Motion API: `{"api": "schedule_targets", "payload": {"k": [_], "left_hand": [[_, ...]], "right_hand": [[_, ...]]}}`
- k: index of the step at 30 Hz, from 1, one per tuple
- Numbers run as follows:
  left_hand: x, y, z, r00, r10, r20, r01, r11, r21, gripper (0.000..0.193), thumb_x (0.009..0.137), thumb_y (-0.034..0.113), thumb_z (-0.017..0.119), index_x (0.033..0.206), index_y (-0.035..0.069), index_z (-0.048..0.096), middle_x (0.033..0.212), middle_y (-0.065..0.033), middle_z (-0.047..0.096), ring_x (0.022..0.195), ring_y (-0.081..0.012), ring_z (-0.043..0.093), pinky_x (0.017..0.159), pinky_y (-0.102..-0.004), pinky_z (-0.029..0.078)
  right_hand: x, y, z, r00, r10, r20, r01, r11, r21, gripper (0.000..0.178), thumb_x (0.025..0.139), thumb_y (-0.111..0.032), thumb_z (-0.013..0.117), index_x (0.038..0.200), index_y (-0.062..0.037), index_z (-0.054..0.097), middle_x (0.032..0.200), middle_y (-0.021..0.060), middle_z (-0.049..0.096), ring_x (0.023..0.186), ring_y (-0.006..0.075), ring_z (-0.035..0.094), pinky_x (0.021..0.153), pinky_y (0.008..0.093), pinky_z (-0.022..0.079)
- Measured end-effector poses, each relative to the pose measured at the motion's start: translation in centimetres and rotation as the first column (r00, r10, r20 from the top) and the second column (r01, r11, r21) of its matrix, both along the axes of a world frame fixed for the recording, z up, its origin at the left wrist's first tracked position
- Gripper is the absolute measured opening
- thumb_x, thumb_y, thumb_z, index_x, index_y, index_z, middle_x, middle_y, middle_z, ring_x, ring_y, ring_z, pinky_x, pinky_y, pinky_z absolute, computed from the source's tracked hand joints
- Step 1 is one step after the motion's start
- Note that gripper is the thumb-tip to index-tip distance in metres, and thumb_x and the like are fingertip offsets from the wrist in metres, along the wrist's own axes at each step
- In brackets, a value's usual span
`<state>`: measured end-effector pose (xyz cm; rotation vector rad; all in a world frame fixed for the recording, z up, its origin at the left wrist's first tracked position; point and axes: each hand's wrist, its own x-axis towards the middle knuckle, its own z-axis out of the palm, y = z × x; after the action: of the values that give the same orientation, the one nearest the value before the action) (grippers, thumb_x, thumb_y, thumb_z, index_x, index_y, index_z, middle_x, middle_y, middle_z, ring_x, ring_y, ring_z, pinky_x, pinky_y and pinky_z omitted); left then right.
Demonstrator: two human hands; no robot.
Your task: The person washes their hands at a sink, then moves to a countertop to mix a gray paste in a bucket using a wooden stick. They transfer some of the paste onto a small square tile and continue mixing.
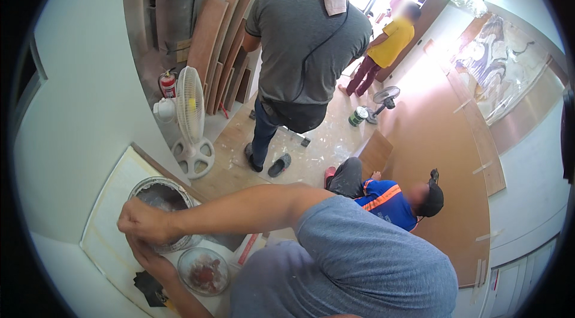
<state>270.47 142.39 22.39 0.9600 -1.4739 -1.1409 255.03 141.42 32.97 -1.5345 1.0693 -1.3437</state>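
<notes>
An open metal can (171,189) with grey paste inside stands on a white board (105,240) at the lower left. My right hand (141,221), reaching across from a grey-blue sleeve, is clenched at the can's near rim. My left hand (148,255) comes up from the lower edge, lies just under the right hand against the can's side, and is partly hidden. The can's round lid (203,271), smeared red-brown, lies beside the can. A dark flat object (148,287) sits by my left wrist; what it is I cannot tell.
Below me a person in a grey shirt (305,48) stands, another in blue with a black cap (392,201) crouches by a large brown panel (440,156), and a third in yellow (392,39) stands farther off. A white standing fan (189,117), fire extinguisher (168,84) and leaning boards (221,36) are at left.
</notes>
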Motion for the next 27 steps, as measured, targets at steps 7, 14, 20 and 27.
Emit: {"api": "schedule_targets", "payload": {"k": [7,14,20,27], "left_hand": [[-0.5,0.3,0.3,0.996,0.038,0.081,-0.039,0.999,0.014,0.06,0.113,0.04,0.037,0.153,-0.004,0.041,0.151,-0.023,0.048,0.139,-0.0316,0.047,0.117,-0.0425,0.036],[-2.1,1.4,3.3,0.999,0.039,0.029,-0.042,0.995,0.094,0.059,0.113,0.039,0.036,0.154,-0.002,0.041,0.154,-0.0195,0.047,0.141,-0.0284,0.046,0.119,-0.0414,0.033],[0.3,0.2,-1.8,0.994,-0.068,-0.082,0.058,0.991,-0.122,0.053,0.111,0.039,0.038,0.144,-0.001,0.051,0.146,-0.0165,0.053,0.136,-0.0285,0.049,0.114,-0.0411,0.036],[-1.9,1.8,3.6,0.976,0.111,0.188,-0.101,0.993,-0.065,0.044,0.113,0.024,0.037,0.145,-0.001,0.052,0.141,-0.0185,0.057,0.134,-0.0308,0.053,0.115,-0.0394,0.038]], "right_hand": [[-1.8,1.9,-0.4,0.983,0.178,-0.047,-0.181,0.982,-0.05,0.038,0.086,-0.021,0.053,0.062,0.0079,0.05,0.054,0.0169,0.039,0.051,0.0196,0.041,0.053,0.0407,0.039],[-4.9,0.7,4.7,0.988,0.135,-0.076,-0.122,0.979,0.162,0.041,0.09,-0.023,0.051,0.061,0.0047,0.045,0.052,0.0133,0.04,0.05,0.0188,0.042,0.054,0.0384,0.04],[-2.0,-1.2,-1.1,0.936,0.215,-0.277,-0.272,0.944,-0.187,0.038,0.09,-0.026,0.053,0.069,0.0063,0.055,0.06,0.0227,0.047,0.054,0.0271,0.044,0.056,0.0423,0.043],[-5.9,1.6,1.0,0.928,0.075,-0.365,-0.038,0.994,0.106,0.045,0.099,-0.029,0.049,0.067,0.0009,0.055,0.059,0.0085,0.053,0.053,0.0201,0.051,0.053,0.0375,0.043]]}}
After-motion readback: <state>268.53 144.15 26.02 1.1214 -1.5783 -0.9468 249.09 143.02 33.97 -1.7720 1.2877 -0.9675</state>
